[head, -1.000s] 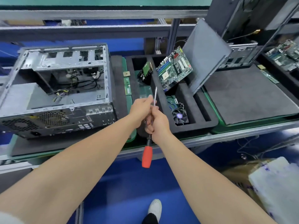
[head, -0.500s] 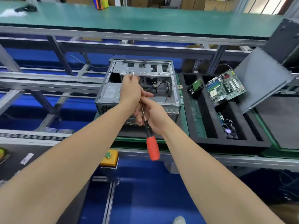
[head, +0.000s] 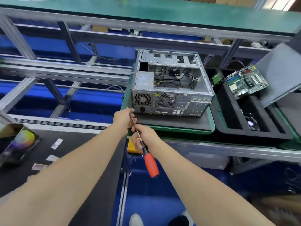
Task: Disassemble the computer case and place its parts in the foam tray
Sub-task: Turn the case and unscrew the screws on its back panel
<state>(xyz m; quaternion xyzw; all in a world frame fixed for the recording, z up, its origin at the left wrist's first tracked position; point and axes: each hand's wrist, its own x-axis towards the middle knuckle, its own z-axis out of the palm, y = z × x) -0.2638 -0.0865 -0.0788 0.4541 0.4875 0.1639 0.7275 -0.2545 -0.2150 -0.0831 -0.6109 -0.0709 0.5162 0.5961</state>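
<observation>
The open grey computer case [head: 171, 88] lies on its side on a black mat, its rear panel facing me and cables showing inside. To its right the black foam tray [head: 228, 111] holds a green motherboard [head: 247, 82], a small green board [head: 217, 78] and a fan [head: 251, 123]. My right hand [head: 143, 136] grips a red-handled screwdriver [head: 150, 162] by its shaft near the handle. My left hand [head: 123, 117] pinches the shaft near its tip. Both hands are in front of the case's lower left corner, apart from it.
A grey side panel [head: 281, 74] leans at the tray's right. A yellow button box [head: 132, 145] sits below my hands. A dark bench at left carries paper scraps [head: 56, 143] and a shiny bag [head: 17, 144]. Conveyor rails and a green shelf [head: 146, 15] run behind.
The view has swung left, so case and tray sit further right. My hands, still on the screwdriver, have come down from over the case's opening to its lower left corner.
</observation>
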